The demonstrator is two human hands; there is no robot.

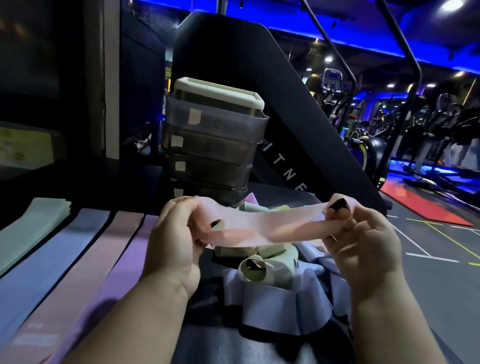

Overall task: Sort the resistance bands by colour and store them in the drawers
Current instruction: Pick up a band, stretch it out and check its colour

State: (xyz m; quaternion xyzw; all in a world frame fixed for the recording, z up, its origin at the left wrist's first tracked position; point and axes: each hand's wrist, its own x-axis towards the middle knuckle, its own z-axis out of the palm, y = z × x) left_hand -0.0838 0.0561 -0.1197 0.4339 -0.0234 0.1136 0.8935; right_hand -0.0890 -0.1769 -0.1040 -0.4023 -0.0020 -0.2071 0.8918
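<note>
A pink resistance band [266, 226] is stretched flat between both hands, above a loose heap of pale green and lilac bands [270, 270]. My left hand [177, 240] grips its left end, and my right hand [361, 245] pinches its right end. To the left lie flat sorted stacks: green [13, 244], blue-lilac [50, 264], pink [95, 267] and purple [129, 262]. Behind the heap stands a translucent drawer tower [210, 145] with a cream lid and small labels on each drawer front; its drawers look closed.
The bands lie on a dark padded surface [240, 363]. A black stair-climber machine [275, 80] rises behind the tower. Gym floor with painted lines and a red mat [423, 206] extends to the right, with exercise machines beyond.
</note>
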